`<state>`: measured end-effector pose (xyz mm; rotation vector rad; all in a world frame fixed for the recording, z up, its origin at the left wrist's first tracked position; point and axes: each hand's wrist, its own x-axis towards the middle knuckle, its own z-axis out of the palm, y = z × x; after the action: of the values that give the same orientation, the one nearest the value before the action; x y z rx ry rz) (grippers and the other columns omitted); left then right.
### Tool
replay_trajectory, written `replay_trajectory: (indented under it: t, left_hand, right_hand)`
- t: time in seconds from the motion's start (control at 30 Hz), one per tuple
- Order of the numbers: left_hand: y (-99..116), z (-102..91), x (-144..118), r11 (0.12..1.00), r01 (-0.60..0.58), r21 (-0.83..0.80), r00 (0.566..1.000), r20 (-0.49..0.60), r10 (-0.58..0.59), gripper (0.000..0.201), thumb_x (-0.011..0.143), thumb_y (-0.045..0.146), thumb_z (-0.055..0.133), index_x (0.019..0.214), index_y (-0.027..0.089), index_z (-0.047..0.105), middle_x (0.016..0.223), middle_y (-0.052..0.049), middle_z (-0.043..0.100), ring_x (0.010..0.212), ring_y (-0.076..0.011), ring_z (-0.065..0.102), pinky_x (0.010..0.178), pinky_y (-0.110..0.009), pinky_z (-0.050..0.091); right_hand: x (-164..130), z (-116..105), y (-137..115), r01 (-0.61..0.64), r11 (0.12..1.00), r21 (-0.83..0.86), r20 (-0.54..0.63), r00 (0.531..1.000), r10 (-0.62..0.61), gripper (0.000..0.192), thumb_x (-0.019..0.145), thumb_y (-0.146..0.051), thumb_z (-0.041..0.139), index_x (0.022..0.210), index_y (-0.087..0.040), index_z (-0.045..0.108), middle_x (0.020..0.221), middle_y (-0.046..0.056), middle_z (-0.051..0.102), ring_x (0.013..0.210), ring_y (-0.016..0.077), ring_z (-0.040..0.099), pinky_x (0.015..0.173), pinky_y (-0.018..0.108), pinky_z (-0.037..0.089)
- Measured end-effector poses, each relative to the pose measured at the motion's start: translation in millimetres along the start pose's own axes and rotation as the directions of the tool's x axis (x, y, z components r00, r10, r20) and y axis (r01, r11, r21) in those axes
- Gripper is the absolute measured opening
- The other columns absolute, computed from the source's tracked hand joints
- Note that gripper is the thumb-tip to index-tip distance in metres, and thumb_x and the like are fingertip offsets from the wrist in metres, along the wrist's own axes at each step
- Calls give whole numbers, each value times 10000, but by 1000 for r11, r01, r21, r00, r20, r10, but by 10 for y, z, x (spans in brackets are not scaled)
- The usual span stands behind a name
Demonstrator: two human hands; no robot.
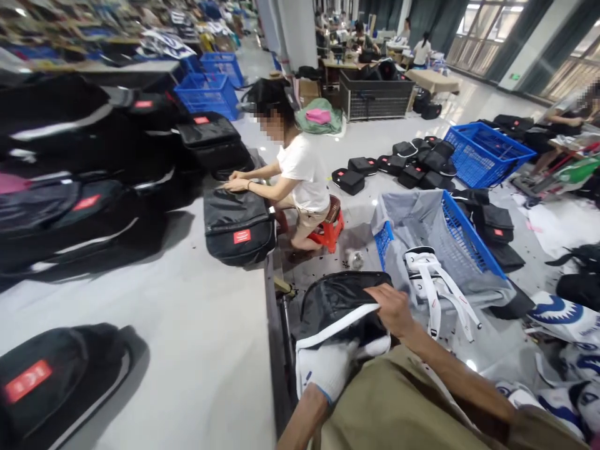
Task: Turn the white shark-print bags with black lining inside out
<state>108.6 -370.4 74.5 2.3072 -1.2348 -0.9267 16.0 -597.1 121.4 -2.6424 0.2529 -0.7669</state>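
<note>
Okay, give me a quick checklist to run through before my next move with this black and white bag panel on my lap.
1. Right hand on the black and white bag panel: ok, fingers grip its upper edge.
2. Left hand in the white glove supporting the panel from below: ok, it sits under the white trim.
3. Panel lying flat: not ok, it is bunched and folded on the lap.
4. Blue crate with grey liner within reach on the right: ok, and white strapped pieces lie in it.
5. Table edge clear of the panel: cannot tell, the two overlap in view.
6. Seated co-worker apart: ok, busy at another black bag.
</note>
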Motion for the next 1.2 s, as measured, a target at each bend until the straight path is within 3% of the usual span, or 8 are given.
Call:
replay_trajectory:
  t: [0.17,0.37,0.5,0.63,0.73,0.83,1.07,1.2]
  left_hand:
    - [351,-536,322,957,-285,53,916,-280,288,399,1106,375,582,1442,412,793,1439,-100,788,1269,-381,766,1155,-585,559]
    - [142,-826,1392,962,-256,95,798,-541,266,916,816,215,766,1692,393,564,1775,-85,472,1612,-471,481,1336,-713,358]
    - [-141,-889,1928,950,-284,127,781,-544,307,845,795,331,712,1637,356,636,1643,-157,626,1437,-447,665,1187,-651,529]
    - [-230,-1256,2225,956,-285,-71,822,-531,206,501,872,438,636,1295,277,850,1135,-166,862,1003,-364,815,893,-480,625]
    - [-186,-1580,2476,909,-161,-385,930,-367,9,352,882,515,669,906,202,828,805,-85,785,802,-270,731,724,-327,544]
    - [-242,-1686,2785,770,-13,-639,965,-208,-157,443,797,613,706,699,183,666,670,-27,615,685,-189,530,639,-287,417]
    - [-743,-1390,3263,655,225,-721,938,-23,-347,611,510,722,747,553,280,328,637,39,287,729,-158,293,665,-336,283]
    - [-692,-1394,3055,635,175,-752,934,-77,-348,706,609,912,691,655,266,408,698,21,375,781,-184,359,713,-343,376]
  right_hand:
    - [-24,-178,462,-187,981,-49,-124,976,180,499,891,-32,463,1246,-190,776,1022,92,829,952,264,791,838,385,657]
    - [260,-98,908,-191,982,13,-78,978,191,619,802,-1,465,1286,-275,738,989,60,824,910,284,816,762,407,698]
    - [550,124,1286,-149,983,109,-1,989,150,595,776,10,484,1203,-308,752,975,62,822,878,284,811,750,399,688]
    - [1155,329,1631,-205,963,177,249,956,158,171,805,-80,602,761,-238,650,732,34,698,700,242,701,626,344,503]
    - [1717,475,1844,-443,846,298,561,798,220,378,888,-375,740,627,-202,528,601,-30,487,601,145,507,596,298,324]
    - [2119,770,2040,-676,636,371,765,611,204,549,804,-641,773,608,-206,502,599,-50,366,611,113,361,563,279,225]
    - [2270,1903,2143,-782,517,349,650,599,467,630,898,-780,478,586,-279,259,583,-33,238,655,149,298,581,315,260]
    - [2257,1995,2099,-773,518,367,539,631,558,713,850,-884,481,511,-283,303,543,-21,279,645,175,367,627,353,369]
